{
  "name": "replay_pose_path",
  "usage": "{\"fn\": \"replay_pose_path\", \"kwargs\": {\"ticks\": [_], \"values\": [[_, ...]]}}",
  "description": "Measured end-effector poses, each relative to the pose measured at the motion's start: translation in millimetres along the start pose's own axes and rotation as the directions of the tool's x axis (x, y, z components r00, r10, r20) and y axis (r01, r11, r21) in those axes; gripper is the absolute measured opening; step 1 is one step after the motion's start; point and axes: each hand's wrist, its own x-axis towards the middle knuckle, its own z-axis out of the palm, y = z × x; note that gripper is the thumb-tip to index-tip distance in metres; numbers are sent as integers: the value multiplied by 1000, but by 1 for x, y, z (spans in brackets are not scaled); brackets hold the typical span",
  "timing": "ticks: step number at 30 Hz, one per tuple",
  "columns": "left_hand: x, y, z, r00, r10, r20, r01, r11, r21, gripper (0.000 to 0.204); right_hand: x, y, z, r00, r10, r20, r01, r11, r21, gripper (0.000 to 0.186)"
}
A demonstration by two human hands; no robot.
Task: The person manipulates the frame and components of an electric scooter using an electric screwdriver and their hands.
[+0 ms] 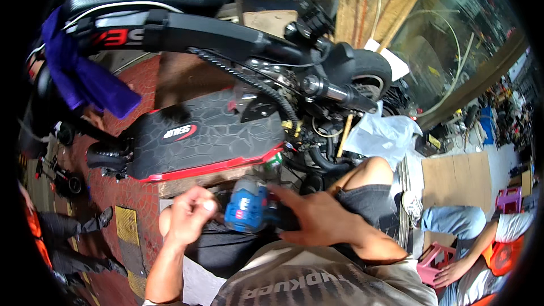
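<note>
red patterned paving (pixel 102 192) adjoins a black-and-red scooter (pixel 209 127). blue-and-black power driver (pixel 246 207): above the lap (pixel 224 249). left grip (pixel 191 212): fingers curled, contents undeterminable. right grip (pixel 320 218): spread beside driver, hold undeterminable. apparent step: tool handling; next move calls for steady support.

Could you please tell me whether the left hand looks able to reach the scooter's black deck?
Probably yes: the left hand appears just short of the deck, and nothing visible blocks the way over its red near edge.
</note>
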Motion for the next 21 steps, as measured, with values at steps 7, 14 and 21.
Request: {"fn": "replay_pose_path", "kwargs": {"ticks": [7,14,21], "values": [[43,-45,-83,955,-209,-209,-7,691,-722,25,-142,86,-24,610,190,-770,-77,981,180,100],[83,-79,-118,957,-221,-188,-44,528,-848,19,-150,294,27,238,657,-715,-745,596,300,96],[66,-59,-101,952,-216,-218,-71,537,-840,24,-143,379,172,588,609,-532,-715,699,11,91]]}}
